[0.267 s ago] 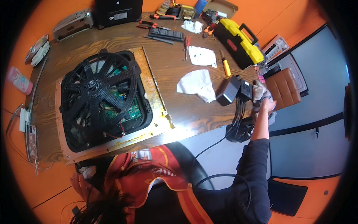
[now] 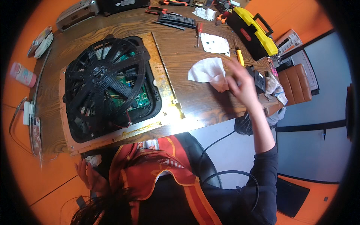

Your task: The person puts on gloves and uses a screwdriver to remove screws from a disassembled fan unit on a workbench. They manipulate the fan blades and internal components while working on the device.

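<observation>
My right hand (image 2: 242,86) is raised over the table with fingers apart, just in front of a white tissue (image 2: 206,69) and partly hiding a black power adapter (image 2: 258,80). A crumpled grey-white cloth (image 2: 274,90) lies beside the adapter. My left hand (image 2: 90,174) is low at the table's front left, fingers apart, near a crumpled white scrap (image 2: 93,159). A black fan (image 2: 101,75) sits over a green circuit board (image 2: 138,97) in a black housing on a rusty metal plate (image 2: 161,63).
A yellow-and-black toolbox (image 2: 258,41), yellow-handled screwdriver (image 2: 240,56), red screwdriver (image 2: 199,32), bit case (image 2: 176,20) and pliers line the far right of the wooden table (image 2: 195,108). A power strip (image 2: 36,135) and pink bottle (image 2: 22,75) are left, a brown chair (image 2: 294,82) right.
My right hand has left the grey-white cloth and moved left and up toward the white tissue, its fingers spreading. The view has shifted, so the tabletop sits higher in the frame.
</observation>
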A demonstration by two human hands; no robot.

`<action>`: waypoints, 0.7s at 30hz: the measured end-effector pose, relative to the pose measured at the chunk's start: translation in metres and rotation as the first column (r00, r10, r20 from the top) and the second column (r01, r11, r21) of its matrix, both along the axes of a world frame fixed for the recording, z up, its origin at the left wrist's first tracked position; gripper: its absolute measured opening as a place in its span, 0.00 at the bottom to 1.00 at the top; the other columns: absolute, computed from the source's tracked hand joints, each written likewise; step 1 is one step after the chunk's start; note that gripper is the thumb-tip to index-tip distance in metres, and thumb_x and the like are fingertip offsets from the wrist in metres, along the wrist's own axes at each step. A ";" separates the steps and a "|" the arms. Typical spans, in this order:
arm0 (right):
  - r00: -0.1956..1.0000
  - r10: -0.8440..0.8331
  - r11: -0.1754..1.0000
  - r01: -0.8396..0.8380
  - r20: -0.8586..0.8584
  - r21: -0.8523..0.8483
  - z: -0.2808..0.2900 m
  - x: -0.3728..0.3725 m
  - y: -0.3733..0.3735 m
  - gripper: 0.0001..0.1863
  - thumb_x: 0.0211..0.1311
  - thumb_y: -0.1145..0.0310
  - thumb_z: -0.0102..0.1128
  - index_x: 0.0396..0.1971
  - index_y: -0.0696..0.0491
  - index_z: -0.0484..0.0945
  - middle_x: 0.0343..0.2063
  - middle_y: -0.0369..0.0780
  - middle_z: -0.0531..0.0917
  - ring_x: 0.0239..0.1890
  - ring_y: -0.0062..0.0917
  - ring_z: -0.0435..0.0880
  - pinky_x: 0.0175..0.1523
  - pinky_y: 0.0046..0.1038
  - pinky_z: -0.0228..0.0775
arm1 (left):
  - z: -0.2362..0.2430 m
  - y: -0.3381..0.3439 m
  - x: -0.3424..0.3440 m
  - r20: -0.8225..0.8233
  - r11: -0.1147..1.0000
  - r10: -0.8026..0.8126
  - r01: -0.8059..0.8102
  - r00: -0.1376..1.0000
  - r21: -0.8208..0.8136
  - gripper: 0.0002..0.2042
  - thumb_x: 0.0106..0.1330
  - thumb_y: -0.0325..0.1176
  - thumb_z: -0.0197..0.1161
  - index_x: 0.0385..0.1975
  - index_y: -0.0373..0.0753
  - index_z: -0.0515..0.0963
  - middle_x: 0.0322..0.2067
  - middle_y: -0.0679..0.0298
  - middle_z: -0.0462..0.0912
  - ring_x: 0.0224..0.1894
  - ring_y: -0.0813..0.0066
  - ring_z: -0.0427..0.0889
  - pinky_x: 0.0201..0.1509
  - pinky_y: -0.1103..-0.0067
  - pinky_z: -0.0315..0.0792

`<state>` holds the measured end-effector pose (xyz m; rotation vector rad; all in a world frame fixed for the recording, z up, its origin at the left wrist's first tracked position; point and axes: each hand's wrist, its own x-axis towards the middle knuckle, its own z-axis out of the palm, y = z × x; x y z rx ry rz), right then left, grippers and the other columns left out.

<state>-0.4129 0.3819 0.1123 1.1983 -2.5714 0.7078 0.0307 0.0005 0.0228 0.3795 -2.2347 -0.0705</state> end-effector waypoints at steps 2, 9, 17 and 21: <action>0.985 0.106 0.986 -0.122 0.138 0.111 -0.016 0.013 -0.043 0.29 0.69 0.65 0.59 0.69 0.41 0.66 0.69 0.55 0.62 0.73 0.50 0.57 0.74 0.45 0.54 | 0.000 0.003 -0.002 0.010 0.999 0.033 -0.033 0.999 -0.019 0.13 0.69 0.17 0.49 0.49 0.31 0.77 0.53 0.46 0.77 0.57 0.46 0.77 0.66 0.44 0.65; 0.958 -0.186 0.975 0.207 0.217 -0.079 -0.018 -0.017 -0.084 0.18 0.64 0.84 0.53 0.50 0.54 0.84 0.38 0.47 0.88 0.39 0.28 0.88 0.46 0.27 0.77 | 0.004 0.007 0.027 0.053 0.989 0.146 -0.147 0.988 0.020 0.13 0.67 0.15 0.48 0.45 0.30 0.78 0.50 0.47 0.79 0.55 0.46 0.79 0.66 0.45 0.66; 0.916 0.108 0.992 -0.124 0.387 0.015 -0.038 -0.059 -0.180 0.20 0.65 0.82 0.53 0.55 0.51 0.81 0.51 0.49 0.83 0.54 0.36 0.82 0.61 0.33 0.71 | 0.007 0.017 0.027 0.095 0.995 0.091 -0.093 0.991 0.017 0.13 0.67 0.16 0.48 0.44 0.29 0.79 0.49 0.48 0.81 0.55 0.48 0.80 0.66 0.45 0.66; 0.944 0.292 0.956 -0.295 0.153 -0.008 -0.059 -0.009 -0.119 0.27 0.58 0.86 0.53 0.59 0.51 0.78 0.61 0.51 0.75 0.66 0.43 0.71 0.73 0.39 0.60 | 0.004 0.009 0.018 0.063 0.998 0.068 -0.067 0.996 -0.018 0.12 0.67 0.16 0.48 0.43 0.30 0.79 0.48 0.49 0.81 0.54 0.48 0.80 0.66 0.45 0.65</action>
